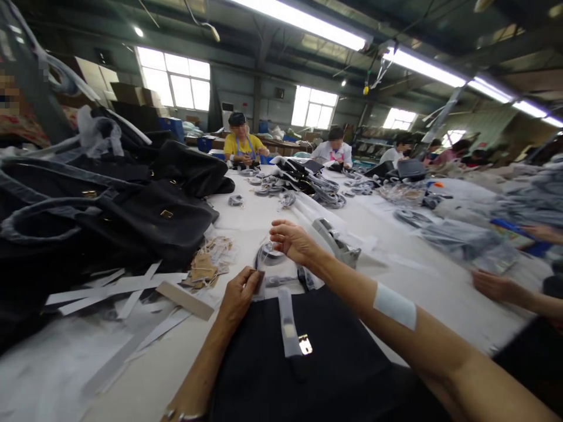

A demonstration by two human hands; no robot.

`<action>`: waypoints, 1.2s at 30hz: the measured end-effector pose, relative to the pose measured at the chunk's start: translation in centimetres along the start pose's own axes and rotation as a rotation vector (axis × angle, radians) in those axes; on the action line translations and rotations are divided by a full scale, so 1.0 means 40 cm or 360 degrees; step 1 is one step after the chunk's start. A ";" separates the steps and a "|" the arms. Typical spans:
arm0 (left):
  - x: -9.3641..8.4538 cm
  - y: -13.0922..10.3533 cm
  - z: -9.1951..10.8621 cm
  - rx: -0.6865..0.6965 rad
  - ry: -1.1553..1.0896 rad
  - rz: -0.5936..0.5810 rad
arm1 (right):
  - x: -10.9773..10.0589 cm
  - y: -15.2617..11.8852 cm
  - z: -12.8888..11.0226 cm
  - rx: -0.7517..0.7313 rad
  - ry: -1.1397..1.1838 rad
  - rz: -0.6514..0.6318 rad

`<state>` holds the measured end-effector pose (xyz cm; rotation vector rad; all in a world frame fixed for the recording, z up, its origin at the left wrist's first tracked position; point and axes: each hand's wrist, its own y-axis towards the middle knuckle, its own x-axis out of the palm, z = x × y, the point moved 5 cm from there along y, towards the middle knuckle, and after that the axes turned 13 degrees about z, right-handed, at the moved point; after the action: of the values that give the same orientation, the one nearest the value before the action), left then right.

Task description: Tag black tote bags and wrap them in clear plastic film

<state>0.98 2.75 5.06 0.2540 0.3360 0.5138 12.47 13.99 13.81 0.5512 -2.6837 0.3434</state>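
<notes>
A black handbag point(334, 346) lies in front of me, with a gold clasp point(305, 344) and a strip of white wrapping point(287, 322) over its front tab. At its upper left edge, my left hand point(240, 293) pinches a small flat brown piece point(259, 285); its exact kind is unclear. My right hand point(292, 241) is raised over the far edge of the bag, fingers apart and bent a little, with nothing visible in them. Below it a coiled strap point(266, 256) in clear wrap is partly hidden. A grey tape dispenser point(336, 241) stands beyond my right wrist.
Black handbags point(176, 205) are piled at the left. Brown tags point(209, 261) and white paper strips point(118, 287) lie before them. Wrapped straps and black pieces point(308, 179) are heaped farther back. At the right, a co-worker's hand point(497, 286) is near plastic-wrapped goods; other people sit across the table.
</notes>
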 end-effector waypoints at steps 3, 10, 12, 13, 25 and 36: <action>0.003 -0.002 0.007 -0.0003 0.0035 -0.0036 | -0.042 -0.011 -0.039 0.0039 -0.0046 -0.0061; 0.003 -0.006 0.021 0.0022 0.0109 -0.0080 | -0.157 -0.078 -0.051 -0.0174 -0.1618 -0.0374; 0.011 -0.012 0.027 0.0026 0.0143 -0.0151 | -0.181 -0.090 -0.042 -0.0275 -0.1948 -0.0411; 0.016 -0.015 0.029 0.0021 0.0162 -0.0184 | -0.191 -0.095 -0.039 -0.0279 -0.1993 -0.0414; 0.120 0.060 0.099 0.0001 0.0363 -0.0717 | -0.288 -0.109 -0.155 -0.0343 -0.0393 -0.0109; 0.258 0.150 0.074 0.0485 0.0777 -0.0713 | -0.414 -0.079 -0.201 -0.0351 -0.0709 0.0327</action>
<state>7.93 12.70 7.13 0.3355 0.9263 0.0702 30.42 19.07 14.78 0.3126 -3.1634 -0.0328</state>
